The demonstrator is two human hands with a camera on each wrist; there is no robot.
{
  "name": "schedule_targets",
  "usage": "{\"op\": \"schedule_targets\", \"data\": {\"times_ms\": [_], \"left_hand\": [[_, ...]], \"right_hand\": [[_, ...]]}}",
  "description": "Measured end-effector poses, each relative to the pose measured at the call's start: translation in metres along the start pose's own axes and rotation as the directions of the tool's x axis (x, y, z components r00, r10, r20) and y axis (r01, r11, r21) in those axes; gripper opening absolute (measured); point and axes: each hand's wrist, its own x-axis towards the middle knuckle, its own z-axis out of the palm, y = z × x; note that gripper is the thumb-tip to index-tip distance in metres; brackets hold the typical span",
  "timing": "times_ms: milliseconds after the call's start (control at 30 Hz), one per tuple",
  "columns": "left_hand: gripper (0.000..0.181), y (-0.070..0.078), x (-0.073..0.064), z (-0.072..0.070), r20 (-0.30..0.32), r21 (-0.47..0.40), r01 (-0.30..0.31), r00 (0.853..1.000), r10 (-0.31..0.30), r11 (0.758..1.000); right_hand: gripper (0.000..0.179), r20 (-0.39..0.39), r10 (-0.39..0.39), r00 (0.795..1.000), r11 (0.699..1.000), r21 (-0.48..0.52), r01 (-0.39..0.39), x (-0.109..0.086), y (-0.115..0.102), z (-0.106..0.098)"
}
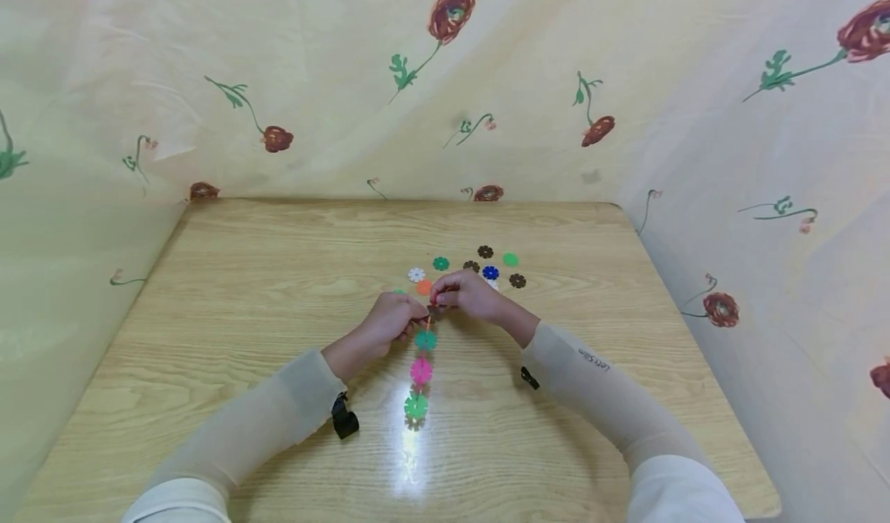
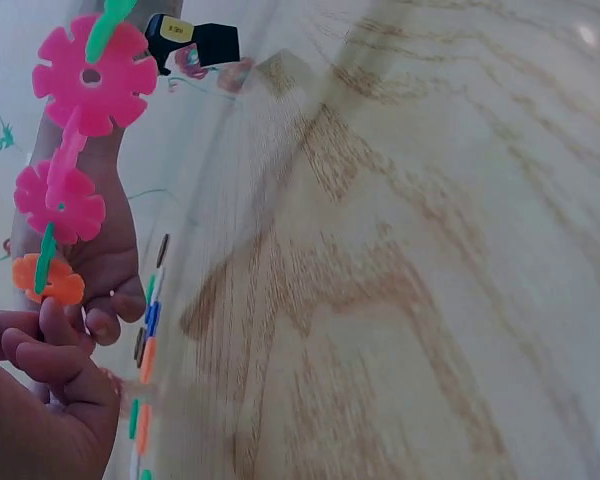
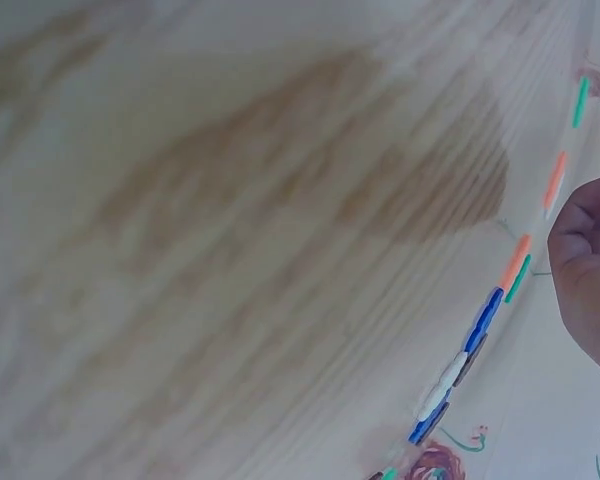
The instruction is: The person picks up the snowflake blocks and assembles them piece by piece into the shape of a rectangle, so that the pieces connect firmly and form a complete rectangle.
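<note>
Slotted flower-shaped plastic discs are joined in a chain that hangs over the table. In the head view its lower part shows a light green disc [image 1: 416, 406], a pink disc [image 1: 421, 371] and a teal disc [image 1: 426, 341]. My left hand [image 1: 389, 318] grips the chain's upper end, by an orange disc [image 2: 62, 284] in the left wrist view. Close against it, my right hand [image 1: 470, 293] pinches a small red disc [image 1: 434, 296], mostly covered by the fingers. A dark brown disc [image 1: 434, 313] shows between the hands. The right wrist view catches only part of the right hand [image 3: 592, 285].
Loose discs lie beyond the hands on the wooden table [image 1: 278, 260], among them a white disc [image 1: 416, 274], an orange disc [image 1: 424, 286], a blue disc [image 1: 490, 273] and several brown ones. A flowered cloth [image 1: 334, 83] hangs behind and at both sides.
</note>
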Motion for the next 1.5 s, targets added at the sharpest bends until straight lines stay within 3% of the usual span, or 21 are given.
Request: {"op": "schedule_targets", "data": {"times_ms": [400, 700, 967, 1267, 1367, 1500], "left_hand": [[0.014, 0.000, 0.000, 0.000, -0.062, 0.044, 0.032, 0.998, -0.029, 0.999], [0.014, 0.001, 0.000, -0.002, -0.053, 0.035, 0.034, 0.998, -0.032, 0.999], [0.016, 0.006, -0.003, -0.002, -0.039, 0.033, 0.026, 0.999, -0.025, 0.999], [0.015, 0.006, -0.004, -0.002, -0.047, 0.040, 0.040, 0.998, -0.038, 0.998], [0.014, 0.006, -0.005, -0.001, -0.043, 0.051, 0.029, 0.999, -0.027, 0.998], [0.013, 0.006, -0.006, -0.001, -0.029, 0.051, 0.036, 0.999, -0.034, 0.998]], "right_hand": [[0.019, 0.018, -0.038, 0.999, 0.998, -0.044, 0.039, 0.003, -0.003, 0.003], [0.019, 0.036, -0.049, 0.998, 0.996, -0.067, 0.051, 0.004, -0.004, 0.002], [0.016, 0.050, -0.117, 0.992, 0.993, -0.028, 0.119, 0.006, -0.002, -0.003], [0.018, 0.068, -0.115, 0.991, 0.993, -0.025, 0.117, 0.006, -0.002, -0.004], [0.016, 0.044, -0.098, 0.994, 0.995, -0.021, 0.099, 0.007, -0.001, -0.007], [0.015, -0.079, -0.049, 0.996, 0.999, 0.013, 0.051, 0.008, 0.002, -0.016]]}}
